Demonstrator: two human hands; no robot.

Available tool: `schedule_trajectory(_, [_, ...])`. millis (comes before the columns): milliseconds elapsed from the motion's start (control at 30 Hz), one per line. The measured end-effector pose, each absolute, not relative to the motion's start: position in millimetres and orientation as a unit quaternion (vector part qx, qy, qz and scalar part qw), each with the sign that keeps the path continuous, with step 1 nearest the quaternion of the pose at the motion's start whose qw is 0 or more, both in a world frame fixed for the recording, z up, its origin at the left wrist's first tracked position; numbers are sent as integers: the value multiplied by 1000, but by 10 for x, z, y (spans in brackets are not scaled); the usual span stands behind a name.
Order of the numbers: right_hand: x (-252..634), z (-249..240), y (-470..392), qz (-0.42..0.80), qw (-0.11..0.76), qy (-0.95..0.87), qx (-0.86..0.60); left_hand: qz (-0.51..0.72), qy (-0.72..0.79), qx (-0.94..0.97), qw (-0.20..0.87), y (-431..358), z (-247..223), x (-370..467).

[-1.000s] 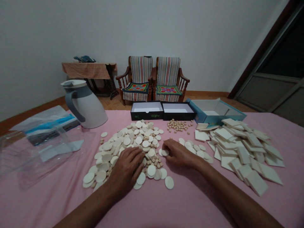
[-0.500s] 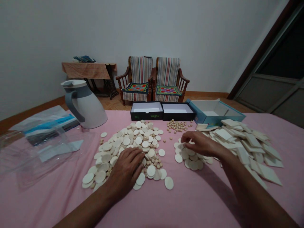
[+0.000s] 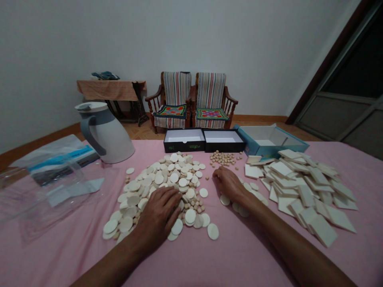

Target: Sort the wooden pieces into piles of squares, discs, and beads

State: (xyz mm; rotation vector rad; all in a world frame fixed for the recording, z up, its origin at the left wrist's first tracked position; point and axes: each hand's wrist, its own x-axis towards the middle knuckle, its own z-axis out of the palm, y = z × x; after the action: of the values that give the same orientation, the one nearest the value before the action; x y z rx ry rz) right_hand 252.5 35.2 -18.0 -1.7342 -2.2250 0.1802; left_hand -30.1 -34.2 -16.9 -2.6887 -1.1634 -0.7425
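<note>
My left hand (image 3: 160, 213) lies palm down on the front of a large heap of pale round discs (image 3: 158, 178), its fingers together over some of them. Small wooden beads (image 3: 196, 203) are mixed in beside its fingertips. To the right, my right hand (image 3: 229, 183) is over the cloth at a smaller group of discs (image 3: 254, 194), covering part of it. Its fingers are bent and pressed together, and whatever is under the fingertips is hidden. Behind it is a cluster of small beads (image 3: 224, 158). One bead (image 3: 207, 178) lies just left of its fingertips.
Pale square tiles (image 3: 305, 187) are heaped at the right. Two black boxes (image 3: 184, 146) and a blue box (image 3: 266, 150) stand at the back. A grey-white jug (image 3: 115, 139) and clear plastic packaging (image 3: 72, 187) are on the left of the pink cloth (image 3: 191, 263).
My right hand has moved left and a little nearer, from above the back of the small disc group to its left side. My left hand stays in place.
</note>
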Motion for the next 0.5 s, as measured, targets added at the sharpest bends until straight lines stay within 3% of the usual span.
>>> schedule_trajectory(200, [2782, -191, 494, 27, 361, -718, -594, -247, -385, -887, 58, -359, -165, -302])
schedule_trajectory(267, [2765, -200, 483, 37, 392, -730, -559, -247, -386, -887, 58, -361, -163, -301])
schedule_trajectory(500, [2391, -235, 237, 128, 256, -839, -463, -249, -385, -887, 60, -352, -170, -302])
